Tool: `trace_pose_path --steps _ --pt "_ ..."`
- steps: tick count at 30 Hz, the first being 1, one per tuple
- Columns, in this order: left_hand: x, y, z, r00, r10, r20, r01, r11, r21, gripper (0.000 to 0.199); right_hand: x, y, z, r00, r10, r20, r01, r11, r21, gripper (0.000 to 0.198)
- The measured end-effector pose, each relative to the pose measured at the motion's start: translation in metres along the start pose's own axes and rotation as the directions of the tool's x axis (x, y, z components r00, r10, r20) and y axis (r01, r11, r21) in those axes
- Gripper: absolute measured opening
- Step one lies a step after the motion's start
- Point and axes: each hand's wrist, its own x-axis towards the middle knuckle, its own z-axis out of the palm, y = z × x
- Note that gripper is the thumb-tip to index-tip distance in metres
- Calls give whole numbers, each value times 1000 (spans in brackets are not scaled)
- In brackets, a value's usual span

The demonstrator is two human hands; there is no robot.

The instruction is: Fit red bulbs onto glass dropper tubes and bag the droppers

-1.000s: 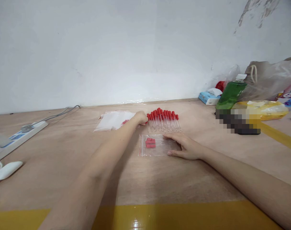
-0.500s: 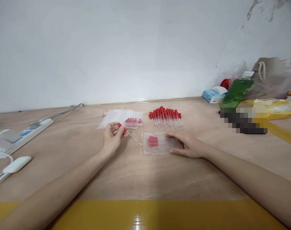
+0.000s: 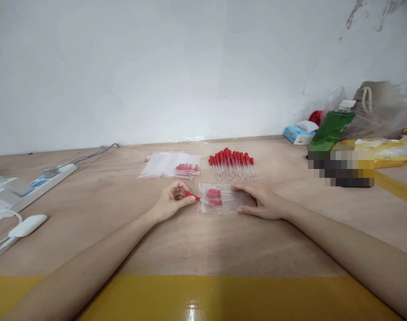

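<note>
My left hand (image 3: 175,200) pinches a dropper (image 3: 193,196) by its red rubber bulb. The dropper's glass tube points right, into the mouth of a clear zip bag (image 3: 228,208) lying flat on the table. Inside that bag are a few droppers (image 3: 214,202), their red bulbs toward the mouth. My right hand (image 3: 262,201) holds the bag's right end, fingers along the far edge and thumb along the near edge. Behind the bag a bunch of loose droppers (image 3: 232,160) lies fanned out, bulbs away from me.
Left of the loose droppers are stacked plastic bags (image 3: 161,165), with filled bags (image 3: 187,168) on their right part. A power strip (image 3: 52,180) and white cable plug (image 3: 27,225) lie at left. At right stand a tissue pack (image 3: 299,133) and a green bottle (image 3: 332,129).
My left hand has moved right and nearer to me, bringing the dropper's tube into the bag's mouth. The droppers inside have shifted apart slightly. My right hand stays on the bag.
</note>
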Motion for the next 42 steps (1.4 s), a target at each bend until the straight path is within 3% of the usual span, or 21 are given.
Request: trace_pose_path --steps 3,11,20,24,31,36,40,42 --pt "-3 -1 -4 991 13 131 -21 998 61 23 -1 1 0 1000 2 3 -2 1000 -8 58" --pt "-7 -3 1 996 74 -47 -66 985 158 19 0 -1 -1 1000 5 16 -5 1000 -3 59" --pt "-8 -2 1 994 106 -21 -104 992 64 19 0 2 1 1000 -7 3 7 1000 -3 59" --pt "-7 -4 -1 995 88 44 -89 995 33 18 0 1 1 1000 -1 3 1 1000 -8 60" --pt "-10 -3 9 989 144 38 -149 970 194 19 0 1 1 1000 -7 -4 7 1000 -14 60" --pt "-8 6 13 975 68 210 -100 985 144 31 0 1 1 1000 -5 2 5 1000 -18 60" --pt "-2 10 5 884 23 467 -41 999 27 36 1 1 0 1000 -9 0 9 1000 -16 58" --pt "0 9 0 846 3 533 -4 1000 0 39 1 0 0 1000 -11 4 11 1000 -11 58"
